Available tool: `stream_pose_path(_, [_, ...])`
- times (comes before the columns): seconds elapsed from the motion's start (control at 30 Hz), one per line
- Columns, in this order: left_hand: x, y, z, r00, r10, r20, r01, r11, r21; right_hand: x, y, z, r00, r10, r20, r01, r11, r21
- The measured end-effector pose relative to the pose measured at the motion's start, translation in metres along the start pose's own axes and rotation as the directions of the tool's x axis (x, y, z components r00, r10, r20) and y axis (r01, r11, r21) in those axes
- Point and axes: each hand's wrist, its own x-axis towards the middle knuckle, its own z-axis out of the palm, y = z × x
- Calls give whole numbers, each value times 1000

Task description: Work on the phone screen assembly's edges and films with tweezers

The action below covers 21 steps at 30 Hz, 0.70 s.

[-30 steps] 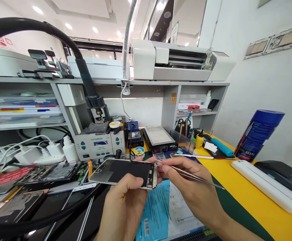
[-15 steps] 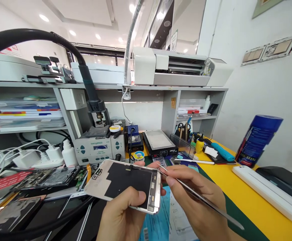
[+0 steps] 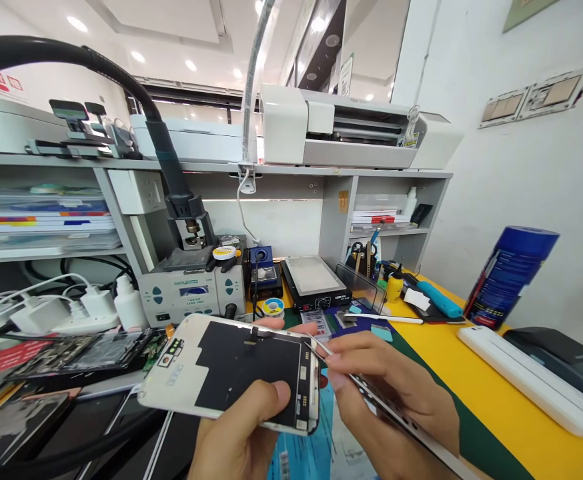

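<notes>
My left hand (image 3: 251, 420) grips a phone screen assembly (image 3: 171, 373), its back facing up, thumb pressed on the black film and fingers behind the far edge. The panel is pale with a black sheet and small gold contacts along its right end. In my right hand (image 3: 396, 393) is a pair of metal tweezers (image 3: 366, 387), pinched between thumb and fingers. The tweezer tips point at the upper right corner of the panel; whether they touch it I cannot tell. Below the panel lies a blue sheet (image 3: 296, 460), partly covered by my hands.
A hot-air station (image 3: 186, 293) and a heating plate (image 3: 316, 280) stand behind. Opened phones and screens (image 3: 101, 353) crowd the left. To the right are a blue spray can (image 3: 511, 277) and a white bar-shaped device (image 3: 526, 380). A solder spool (image 3: 273, 307) sits beyond the panel.
The panel has shifted left and turned flatter toward the camera. The tweezers have rolled in my right hand, showing holes along them, and their tips now point at the panel's corner. The view has shifted slightly.
</notes>
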Motion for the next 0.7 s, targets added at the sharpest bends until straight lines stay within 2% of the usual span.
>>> stream_pose_path(0.13, [1,2,4,998,37,-51,-37,999,-11,-2,1,-1,999,-42,28,43,998,-49])
stream_pose_path(0.33, [0,2,8,991,19,-135,-29,997,-72,-6,6,2,993,-113,33,116,986,-121])
stream_pose_path(0.57, [2,2,11,990,16,-143,-29,996,-88,-7,18,-3,937,-321,137,346,908,-238])
stream_pose_path(0.7, [3,3,11,990,21,-141,-32,997,-74,-5,18,-5,947,-308,96,322,921,-219])
